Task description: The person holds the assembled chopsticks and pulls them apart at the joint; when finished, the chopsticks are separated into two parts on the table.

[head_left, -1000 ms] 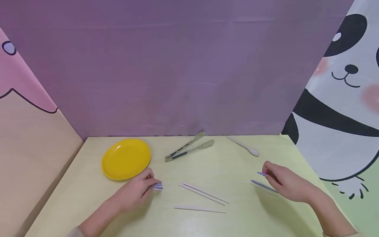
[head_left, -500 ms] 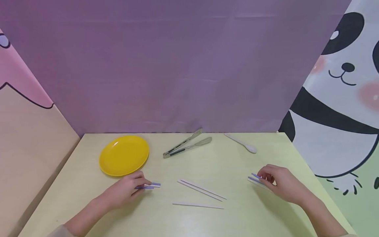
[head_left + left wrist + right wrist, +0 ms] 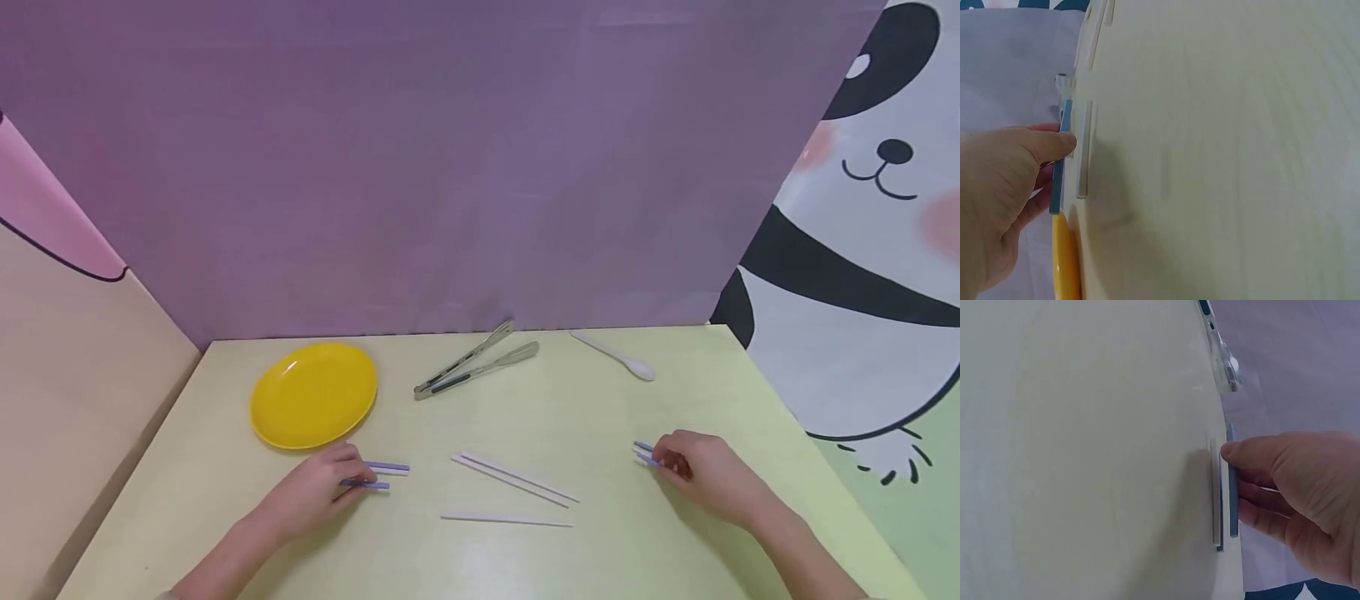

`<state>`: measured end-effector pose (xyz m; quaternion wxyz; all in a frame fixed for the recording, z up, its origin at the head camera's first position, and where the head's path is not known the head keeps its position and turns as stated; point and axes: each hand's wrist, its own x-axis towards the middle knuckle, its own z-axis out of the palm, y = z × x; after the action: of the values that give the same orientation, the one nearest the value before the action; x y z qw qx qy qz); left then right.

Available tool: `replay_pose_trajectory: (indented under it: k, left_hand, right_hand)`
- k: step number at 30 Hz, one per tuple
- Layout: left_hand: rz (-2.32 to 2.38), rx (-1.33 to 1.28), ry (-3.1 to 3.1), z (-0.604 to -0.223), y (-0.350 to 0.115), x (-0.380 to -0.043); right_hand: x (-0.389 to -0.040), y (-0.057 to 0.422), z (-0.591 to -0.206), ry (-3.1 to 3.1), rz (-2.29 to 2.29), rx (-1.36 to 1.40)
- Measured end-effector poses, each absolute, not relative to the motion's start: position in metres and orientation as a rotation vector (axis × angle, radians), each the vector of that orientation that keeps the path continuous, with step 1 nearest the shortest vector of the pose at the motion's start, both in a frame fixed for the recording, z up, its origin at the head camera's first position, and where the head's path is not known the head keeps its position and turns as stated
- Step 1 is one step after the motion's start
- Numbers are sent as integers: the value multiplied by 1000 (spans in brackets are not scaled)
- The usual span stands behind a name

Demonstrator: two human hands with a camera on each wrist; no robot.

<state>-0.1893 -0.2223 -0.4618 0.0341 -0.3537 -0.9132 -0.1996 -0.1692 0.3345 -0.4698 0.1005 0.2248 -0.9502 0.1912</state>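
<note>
My left hand [image 3: 315, 487] pinches a short, flat blue stick [image 3: 1057, 187] between thumb and fingers, just above the table. A similar blue-and-white stick [image 3: 392, 468] lies beside the fingertips; its pale side [image 3: 1085, 150] shows in the left wrist view. On the right of the table, my right hand [image 3: 712, 475] pinches another short blue stick [image 3: 1234, 500]. Close along it lies a second blue-and-white stick [image 3: 1215, 506]. In the head view the fingers hide most of the right pair, and only their left ends show.
Between the hands lie three thin pale chopsticks, a pair close together [image 3: 513, 479] and one apart [image 3: 506, 520]. A yellow plate [image 3: 313, 396] sits at back left. Metal tongs [image 3: 476, 371] spread open at the back centre, with a pale spoon [image 3: 615, 357] to their right.
My left hand has drawn its blue stick left and slightly nearer me, out of line with the lying one. The right hand has brought its stick left and down, close beside the other.
</note>
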Motion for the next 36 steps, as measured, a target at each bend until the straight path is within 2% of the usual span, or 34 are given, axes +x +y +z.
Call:
replay_pose_trajectory:
  k: [21, 28, 36]
  left_hand:
    - [-570, -1047, -2784, -483, -203, -198]
    - [-558, -997, -2812, -475, -196, -197]
    - [-682, -1177, -2740, -453, -159, -209]
  right_hand:
    - [-168, 330, -473, -2835, 457, 540]
    - [-165, 325, -471, -2754, 406, 557]
    - [-168, 288, -454, -2776, 585, 733]
